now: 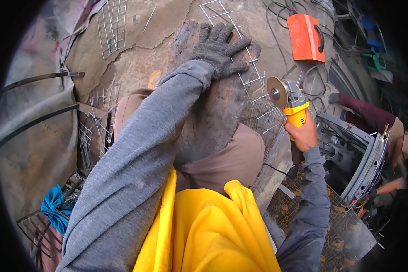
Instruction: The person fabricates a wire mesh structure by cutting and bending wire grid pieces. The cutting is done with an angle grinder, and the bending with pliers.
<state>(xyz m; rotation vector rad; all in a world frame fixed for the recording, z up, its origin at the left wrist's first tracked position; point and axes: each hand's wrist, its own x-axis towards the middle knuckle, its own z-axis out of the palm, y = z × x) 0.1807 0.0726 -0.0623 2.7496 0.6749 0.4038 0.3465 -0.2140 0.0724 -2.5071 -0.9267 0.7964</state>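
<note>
My left hand, in a dark grey glove, lies with its fingers spread at the top of a worn wooden board. Beside its thumb and fingertips runs a ladder-shaped strip of welded wire, partly across the board. My bare right hand is wrapped round the yellow body of an angle grinder. The grinder's round disc faces up, to the right of the wire strip and apart from it.
An orange machine with a black handle stands at the upper right among cables. Wire mesh lies at the upper left. At the right, another person is beside a grey metal frame. A blue cloth hangs lower left.
</note>
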